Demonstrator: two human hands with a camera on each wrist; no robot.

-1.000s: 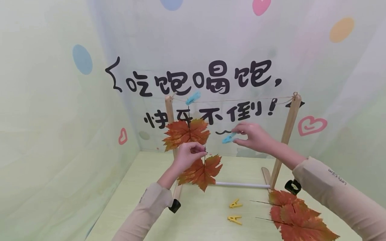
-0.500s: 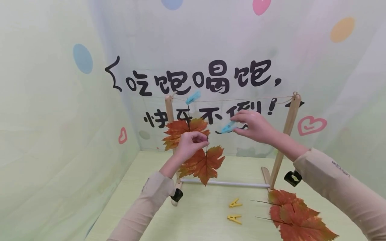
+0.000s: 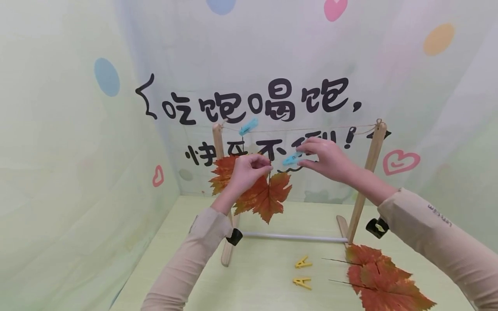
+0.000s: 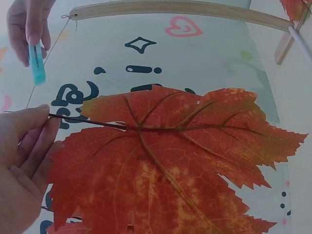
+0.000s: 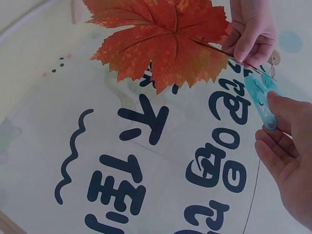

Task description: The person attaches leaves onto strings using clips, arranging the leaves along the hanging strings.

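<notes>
The held leaf [image 3: 271, 199] hangs lower than the string [image 3: 295, 129] but higher than a second ago, its stem [image 4: 92, 120] pinched between the thumb and fingers of the left hand [image 3: 247, 173]. The right hand [image 3: 324, 159] has also risen, its fingers closed in a pinch on a blue clip [image 3: 292, 159], now nearer the stem. I judge that leaf and clip are closer to being joined, not yet at the string. A hung leaf [image 3: 221, 173], two yellow clips [image 3: 302, 262] and a leaf pile [image 3: 383, 276] on the bench [image 3: 264, 276] stay put.
</notes>
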